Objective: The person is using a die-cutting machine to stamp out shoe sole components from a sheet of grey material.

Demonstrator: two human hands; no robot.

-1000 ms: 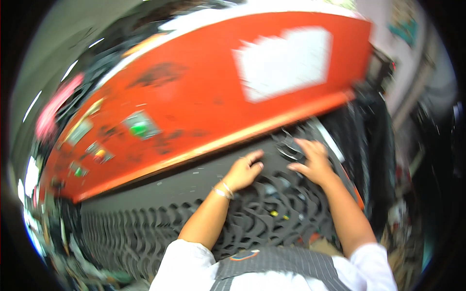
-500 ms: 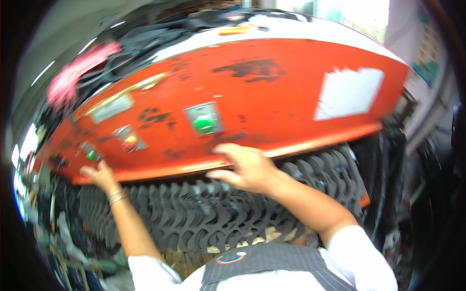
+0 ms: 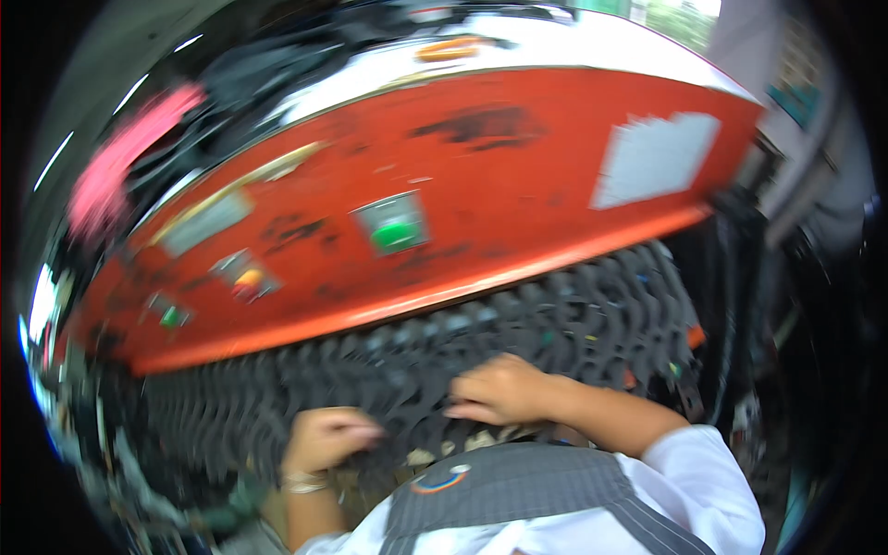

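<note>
A dark grey sheet with rows of curved cut-outs spreads below the red front panel of a machine. Over its near part, close to my body, both hands hang with bent fingers. My left hand, with bracelets at the wrist, is closed and its fingertips are blurred. Further right, my right hand is closed too, thumb side toward the left. Whether either hand pinches the sheet is hidden. On the panel are a green push button, a red and yellow button and a smaller green button.
On the machine's white top lie dark cloth, a pink bundle and an orange-handled tool. A pale label sticks to the panel's right side. Black sheeting hangs at the right.
Both hands have come away from the panel's green buttons, back toward my body over the grey sheet. Their fingers, apart before, are now curled in. The view has shifted slightly.
</note>
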